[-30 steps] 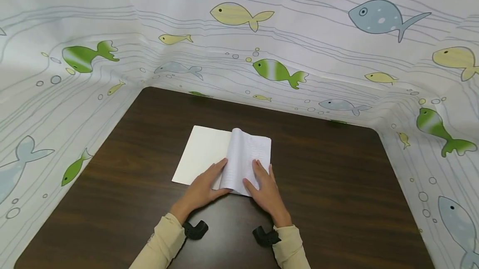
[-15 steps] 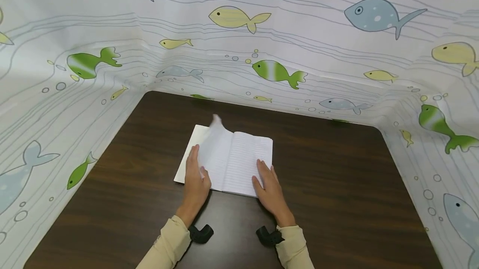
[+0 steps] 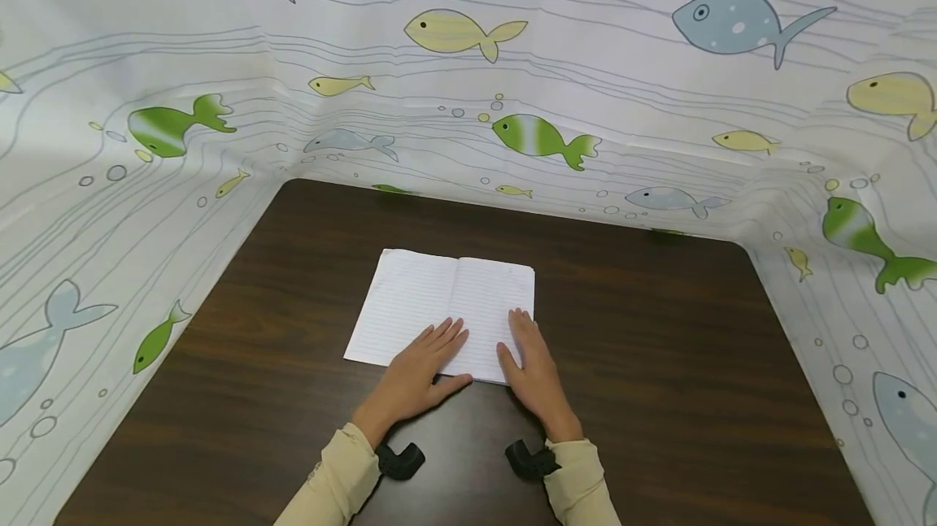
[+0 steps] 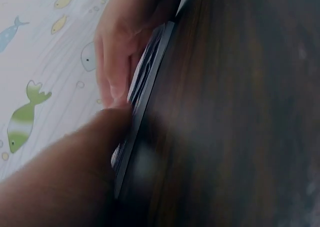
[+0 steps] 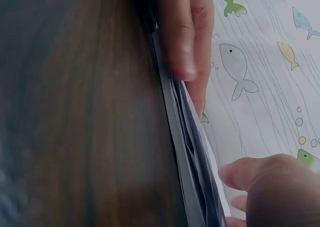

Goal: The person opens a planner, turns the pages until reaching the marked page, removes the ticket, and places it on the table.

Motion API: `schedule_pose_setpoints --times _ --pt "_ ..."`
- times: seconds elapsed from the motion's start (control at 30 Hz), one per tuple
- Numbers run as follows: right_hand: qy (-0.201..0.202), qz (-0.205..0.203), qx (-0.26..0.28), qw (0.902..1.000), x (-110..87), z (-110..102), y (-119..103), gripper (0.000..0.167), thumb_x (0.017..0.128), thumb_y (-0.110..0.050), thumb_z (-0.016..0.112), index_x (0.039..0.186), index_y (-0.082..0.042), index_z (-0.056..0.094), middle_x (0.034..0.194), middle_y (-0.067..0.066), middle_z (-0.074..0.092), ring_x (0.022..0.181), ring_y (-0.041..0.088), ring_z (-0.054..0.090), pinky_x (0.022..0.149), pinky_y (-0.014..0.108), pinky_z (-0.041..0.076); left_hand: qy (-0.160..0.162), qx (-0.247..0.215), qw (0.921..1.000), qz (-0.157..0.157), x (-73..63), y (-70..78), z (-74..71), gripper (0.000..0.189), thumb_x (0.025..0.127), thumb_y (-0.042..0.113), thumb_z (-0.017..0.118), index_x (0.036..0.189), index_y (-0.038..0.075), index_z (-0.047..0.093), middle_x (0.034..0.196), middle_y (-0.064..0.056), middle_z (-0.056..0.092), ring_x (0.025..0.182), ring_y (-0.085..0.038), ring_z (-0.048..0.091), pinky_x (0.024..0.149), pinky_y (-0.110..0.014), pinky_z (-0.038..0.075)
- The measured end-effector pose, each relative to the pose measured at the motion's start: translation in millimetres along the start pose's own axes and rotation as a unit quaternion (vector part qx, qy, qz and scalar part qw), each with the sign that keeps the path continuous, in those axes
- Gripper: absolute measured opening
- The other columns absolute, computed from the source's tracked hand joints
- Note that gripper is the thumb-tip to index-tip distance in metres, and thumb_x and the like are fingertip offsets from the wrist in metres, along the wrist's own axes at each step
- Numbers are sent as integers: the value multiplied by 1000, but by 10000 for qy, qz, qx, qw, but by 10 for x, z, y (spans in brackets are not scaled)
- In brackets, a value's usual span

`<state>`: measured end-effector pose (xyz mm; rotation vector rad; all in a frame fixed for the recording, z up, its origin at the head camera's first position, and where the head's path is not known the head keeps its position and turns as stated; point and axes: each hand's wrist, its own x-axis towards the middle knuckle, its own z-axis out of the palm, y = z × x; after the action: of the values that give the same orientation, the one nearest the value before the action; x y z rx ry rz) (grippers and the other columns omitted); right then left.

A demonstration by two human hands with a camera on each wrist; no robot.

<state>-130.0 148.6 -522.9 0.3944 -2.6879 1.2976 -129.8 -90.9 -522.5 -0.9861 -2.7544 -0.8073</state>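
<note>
An open notebook (image 3: 413, 286) with lined white pages lies flat on the dark wooden table, both pages spread. My left hand (image 3: 417, 371) rests palm down across the lower middle, its straight fingers reaching over the centre fold and its thumb along the bottom edge. At the right page's lower outer part rests my right hand (image 3: 536, 371), fingers extended and thumb spread on the paper. The right wrist view shows the stacked page edges (image 5: 192, 137) slightly fanned above the cover, with the left thumb close over them.
Dark wood-grain tabletop (image 3: 659, 363) surrounds the notebook. A white sheet with printed fish (image 3: 534, 136) rises around the back and sides. Black wrist-worn devices (image 3: 401, 461) sit below both hands, at the cream sleeves (image 3: 337, 477).
The left hand has swept a page over to the left, then come back to the middle and flattened on the notebook. Lined paper now covers the blank left side. The right hand has barely moved.
</note>
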Motion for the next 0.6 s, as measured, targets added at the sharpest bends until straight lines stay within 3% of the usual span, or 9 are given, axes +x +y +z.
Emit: schedule_pose_setpoints --times 0.23,0.47,0.6 --pt "-101 485 -125 9987 -46 -44 5 72 106 -31 59 160 5 28 166 24 26 155 42 20 122 63 21 -94 -147 9997 -157 4 20 -9 76 96 46 72 155 6 47 162 -9 41 153 -23 33 125 -41 25" --pt "-119 763 -166 9969 -75 -84 -11 78 104 -35 60 162 3 24 168 22 22 155 44 19 121 64 22 147 -190 9996 -168 0 15 -5 80 92 44 77 154 3 47 162 -13 40 151 -27 36 123 -45 30" --pt "-178 690 -260 9971 -72 -90 -9 77 104 -33 60 161 4 25 168 21 23 156 39 19 124 58 21 244 -345 9985 -336 -3 15 -5 95 89 44 81 160 0 35 166 -16 33 151 -30 36 120 -48 34"
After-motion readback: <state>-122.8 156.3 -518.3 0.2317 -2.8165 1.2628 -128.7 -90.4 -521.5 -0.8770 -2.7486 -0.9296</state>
